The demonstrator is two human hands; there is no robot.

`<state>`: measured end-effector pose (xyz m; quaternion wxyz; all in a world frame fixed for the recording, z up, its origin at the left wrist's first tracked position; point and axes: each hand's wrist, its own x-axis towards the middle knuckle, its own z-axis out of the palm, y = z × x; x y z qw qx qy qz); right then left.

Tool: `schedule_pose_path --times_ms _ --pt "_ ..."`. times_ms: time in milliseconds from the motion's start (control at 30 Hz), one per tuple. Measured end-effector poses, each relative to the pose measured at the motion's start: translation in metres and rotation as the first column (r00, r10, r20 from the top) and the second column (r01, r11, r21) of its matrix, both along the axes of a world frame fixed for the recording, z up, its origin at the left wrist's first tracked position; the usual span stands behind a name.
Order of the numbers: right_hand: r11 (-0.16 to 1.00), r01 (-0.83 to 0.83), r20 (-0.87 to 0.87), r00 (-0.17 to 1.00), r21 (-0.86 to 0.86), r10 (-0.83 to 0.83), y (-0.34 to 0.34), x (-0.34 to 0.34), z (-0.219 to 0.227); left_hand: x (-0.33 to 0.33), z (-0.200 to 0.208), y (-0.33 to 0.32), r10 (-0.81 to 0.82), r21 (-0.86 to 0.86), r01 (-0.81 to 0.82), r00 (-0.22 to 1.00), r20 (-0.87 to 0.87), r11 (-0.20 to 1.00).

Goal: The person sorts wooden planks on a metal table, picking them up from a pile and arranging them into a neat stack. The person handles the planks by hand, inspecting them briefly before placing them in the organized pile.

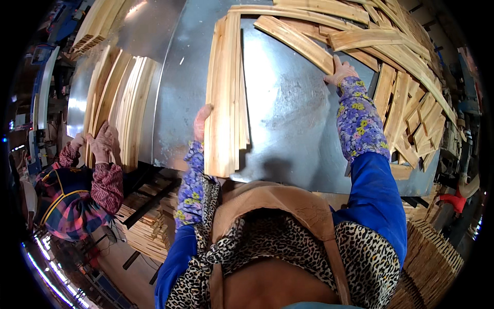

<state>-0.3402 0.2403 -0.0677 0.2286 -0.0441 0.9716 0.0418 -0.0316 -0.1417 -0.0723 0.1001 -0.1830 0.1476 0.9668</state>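
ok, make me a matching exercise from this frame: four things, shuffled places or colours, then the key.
1. left hand
2. right hand
3. tabletop
4. co-worker's hand

A. grey, metallic
B. on boards at the picture's left
C. at the lower end of a slanted board
D. at the left edge of the central board stack

Pairs: 1-D, 2-C, 3-A, 4-B

Boards [221, 98] lt. tan; oversleeves [360, 118] purple-yel. floral; tabletop [290, 121] gray-bl.
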Motion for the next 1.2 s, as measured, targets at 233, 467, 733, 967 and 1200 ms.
schedule_pose_path --times_ms 233,467,733,967,1200 --pt "0.737 0.325 0.557 0.826 -0.593 0.084 -0.042 0.052 -0.031 0.007 -0.049 0.020 0.175 0.435 -0.064 0.960 -0.220 0.898" --pt "0.148 0.649 0.647 0.655 -0.747 0.391 -0.193 0.244 -0.050 0.042 -0.067 0.028 0.469 -0.637 -0.187 0.828 0.307 0.748" --pt "0.400 0.243 0.409 0.816 -0.884 0.409 -0.238 0.262 -0.061 0.064 -0.004 -0.031 0.242 -0.908 0.286 0.899 0.365 0.305" --pt "0.494 0.336 0.561 0.706 -0.802 0.432 -0.326 0.242 -0.064 0.050 0.040 -0.038 0.238 -0.421 0.665 0.667 0.706 -0.616" --pt "0.433 -0.526 -0.246 0.797 -0.732 0.551 -0.391 0.073 -0.051 0.156 -0.006 -0.199 0.444 -0.316 0.635 0.743 0.501 -0.705"
